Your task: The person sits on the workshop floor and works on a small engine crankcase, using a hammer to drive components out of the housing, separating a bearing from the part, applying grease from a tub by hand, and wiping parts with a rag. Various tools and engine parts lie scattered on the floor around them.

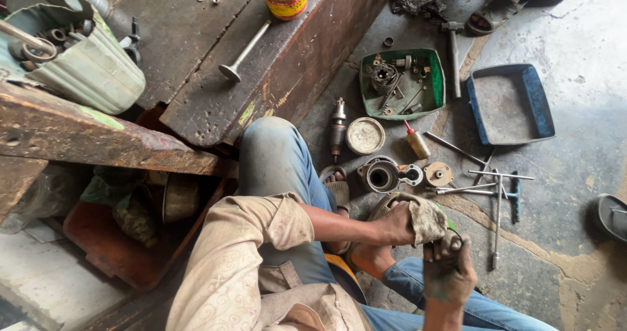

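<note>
Both hands' grip clenched on one rag (428, 219); two trays: green (436, 76), blue (542, 102).

Green tray (436, 76) of parts, blue tray (542, 102), hammer (452, 47), valve (243, 55) on bench (170, 44).

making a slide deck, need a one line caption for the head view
Seated on a workshop floor, both hands, left hand and right hand, hold a dirty rag above scattered motor parts.

You sit in a repair workshop, stained concrete floor (575, 168), scarred wooden workbench (196, 63), green plastic tray of metal parts (436, 76), long steel wrenches (498, 220).
</note>
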